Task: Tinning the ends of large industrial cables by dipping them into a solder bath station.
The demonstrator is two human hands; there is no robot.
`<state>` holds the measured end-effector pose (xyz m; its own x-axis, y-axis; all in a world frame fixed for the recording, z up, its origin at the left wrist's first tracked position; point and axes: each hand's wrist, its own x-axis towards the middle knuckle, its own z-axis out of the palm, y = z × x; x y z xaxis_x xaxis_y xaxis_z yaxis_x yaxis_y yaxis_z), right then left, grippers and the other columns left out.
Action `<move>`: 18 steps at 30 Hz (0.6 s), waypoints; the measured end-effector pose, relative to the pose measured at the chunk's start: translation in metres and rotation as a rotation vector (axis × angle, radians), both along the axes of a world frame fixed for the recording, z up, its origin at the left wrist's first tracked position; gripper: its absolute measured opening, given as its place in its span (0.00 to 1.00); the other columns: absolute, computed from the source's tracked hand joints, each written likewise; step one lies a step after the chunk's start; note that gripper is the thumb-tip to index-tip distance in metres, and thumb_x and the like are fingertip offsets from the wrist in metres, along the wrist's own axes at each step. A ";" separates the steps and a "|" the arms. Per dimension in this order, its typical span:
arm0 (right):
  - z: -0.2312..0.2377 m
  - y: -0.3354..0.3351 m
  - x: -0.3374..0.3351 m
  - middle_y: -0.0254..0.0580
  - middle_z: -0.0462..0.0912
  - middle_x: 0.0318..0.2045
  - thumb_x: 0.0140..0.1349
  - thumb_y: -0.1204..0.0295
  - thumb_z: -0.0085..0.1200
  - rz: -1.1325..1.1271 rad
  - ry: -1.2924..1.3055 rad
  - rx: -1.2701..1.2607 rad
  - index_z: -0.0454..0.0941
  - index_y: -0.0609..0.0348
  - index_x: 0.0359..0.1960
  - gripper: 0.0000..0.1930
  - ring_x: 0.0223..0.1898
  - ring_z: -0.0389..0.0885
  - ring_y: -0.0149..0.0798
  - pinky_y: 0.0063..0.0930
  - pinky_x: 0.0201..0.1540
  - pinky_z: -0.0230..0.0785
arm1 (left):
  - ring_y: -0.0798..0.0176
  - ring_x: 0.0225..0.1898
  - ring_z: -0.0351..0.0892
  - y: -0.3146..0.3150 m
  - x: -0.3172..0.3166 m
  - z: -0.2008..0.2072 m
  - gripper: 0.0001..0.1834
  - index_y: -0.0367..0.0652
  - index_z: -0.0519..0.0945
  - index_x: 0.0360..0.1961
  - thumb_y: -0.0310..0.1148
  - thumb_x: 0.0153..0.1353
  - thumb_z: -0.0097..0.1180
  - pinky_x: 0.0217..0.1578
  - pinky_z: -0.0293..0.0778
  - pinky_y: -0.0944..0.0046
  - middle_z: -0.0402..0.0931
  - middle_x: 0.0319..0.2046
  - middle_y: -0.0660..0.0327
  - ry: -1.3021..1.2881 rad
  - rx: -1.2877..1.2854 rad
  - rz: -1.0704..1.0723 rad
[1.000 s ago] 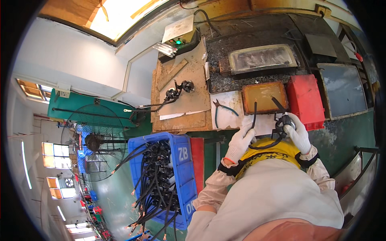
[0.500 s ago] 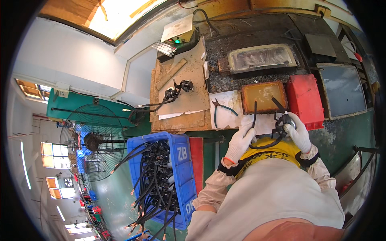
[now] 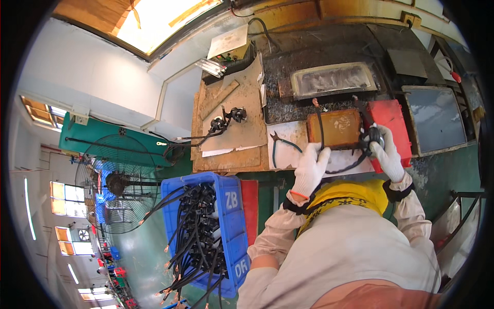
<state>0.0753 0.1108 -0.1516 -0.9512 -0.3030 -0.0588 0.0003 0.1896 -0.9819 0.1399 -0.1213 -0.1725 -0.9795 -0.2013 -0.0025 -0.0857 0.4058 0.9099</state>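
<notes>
My left hand (image 3: 310, 167), in a white knit glove, is closed on a black cable (image 3: 320, 123) whose bare copper-coloured end points away from me. My right hand (image 3: 388, 156), also gloved, grips a round black part (image 3: 374, 136) joined to the cable, which loops between my hands. A second black lead runs from that part toward the far side, its tip near the edge of the long metal-rimmed trough (image 3: 334, 93) with a dull silvery surface. Beneath the cable lies a shallow rusty tray (image 3: 311, 135) of amber material. Pliers (image 3: 283, 143) with dark green handles rest on white paper left of my left hand.
A red bin (image 3: 393, 118) stands right of the tray. Two similar black parts (image 3: 226, 119) lie on cardboard at left, below a control box (image 3: 229, 49). A blue crate (image 3: 234, 226) of cabled parts stands left of me, near a large fan (image 3: 121, 183).
Both hands have moved away from my body, carrying the cable and round part over the amber tray. The cable ends now reach the trough's near side. The control box's green light no longer shows.
</notes>
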 end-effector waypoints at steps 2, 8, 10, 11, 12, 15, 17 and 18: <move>-0.011 0.002 -0.015 0.39 0.75 0.42 0.62 0.69 0.44 -0.029 0.026 -0.070 0.56 0.56 0.60 0.25 0.37 0.74 0.29 0.23 0.39 0.71 | 0.59 0.34 0.80 0.004 -0.018 0.012 0.18 0.37 0.70 0.46 0.38 0.60 0.53 0.36 0.73 0.61 0.79 0.32 0.51 -0.192 0.137 0.087; -0.031 -0.001 -0.048 0.33 0.72 0.43 0.67 0.68 0.43 -0.027 -0.008 -0.227 0.58 0.54 0.62 0.22 0.36 0.71 0.24 0.17 0.36 0.68 | 0.62 0.38 0.77 0.012 -0.043 -0.005 0.29 0.36 0.64 0.56 0.42 0.58 0.55 0.40 0.72 0.64 0.77 0.41 0.53 -0.044 0.201 0.029; -0.041 0.003 -0.053 0.32 0.73 0.41 0.67 0.67 0.42 -0.093 0.002 -0.169 0.58 0.54 0.62 0.22 0.34 0.72 0.23 0.17 0.33 0.69 | 0.72 0.32 0.72 0.014 -0.043 0.001 0.34 0.36 0.59 0.61 0.41 0.58 0.55 0.33 0.71 0.72 0.74 0.40 0.59 -0.179 0.451 -0.057; -0.045 0.006 -0.053 0.32 0.73 0.41 0.67 0.67 0.42 -0.094 0.006 -0.170 0.58 0.54 0.62 0.22 0.34 0.72 0.23 0.17 0.33 0.69 | 0.73 0.31 0.70 0.015 -0.042 0.005 0.36 0.38 0.56 0.64 0.42 0.59 0.53 0.32 0.71 0.72 0.74 0.40 0.59 -0.237 0.496 -0.080; -0.047 0.006 -0.054 0.32 0.74 0.40 0.67 0.67 0.42 -0.110 -0.005 -0.143 0.58 0.54 0.62 0.22 0.32 0.72 0.23 0.17 0.32 0.69 | 0.73 0.31 0.70 0.015 -0.042 0.005 0.36 0.38 0.56 0.64 0.42 0.59 0.53 0.32 0.71 0.72 0.74 0.40 0.59 -0.231 0.495 -0.077; -0.050 0.008 -0.056 0.32 0.75 0.38 0.67 0.66 0.42 -0.115 -0.028 -0.109 0.59 0.54 0.61 0.22 0.30 0.73 0.22 0.17 0.30 0.69 | 0.70 0.35 0.73 0.016 -0.044 0.004 0.35 0.39 0.57 0.64 0.42 0.59 0.53 0.36 0.70 0.71 0.74 0.41 0.57 -0.245 0.588 -0.056; -0.050 0.007 -0.060 0.32 0.76 0.37 0.67 0.65 0.42 -0.106 -0.040 -0.099 0.59 0.54 0.61 0.22 0.29 0.73 0.23 0.17 0.30 0.70 | 0.70 0.35 0.72 0.016 -0.048 0.004 0.35 0.39 0.57 0.64 0.42 0.59 0.52 0.37 0.70 0.70 0.74 0.42 0.58 -0.202 0.568 -0.060; -0.048 0.004 -0.063 0.32 0.76 0.37 0.67 0.65 0.43 -0.114 -0.044 -0.120 0.60 0.54 0.61 0.22 0.29 0.74 0.23 0.17 0.30 0.70 | 0.70 0.35 0.72 0.015 -0.051 0.002 0.35 0.39 0.57 0.64 0.42 0.59 0.52 0.37 0.70 0.70 0.74 0.42 0.58 -0.197 0.567 -0.060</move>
<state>0.0123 0.1149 -0.1994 -0.9771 -0.2006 -0.0709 0.0584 0.0676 -0.9960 0.0887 -0.1066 -0.1709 -0.9594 -0.0600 -0.2757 -0.2665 -0.1289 0.9552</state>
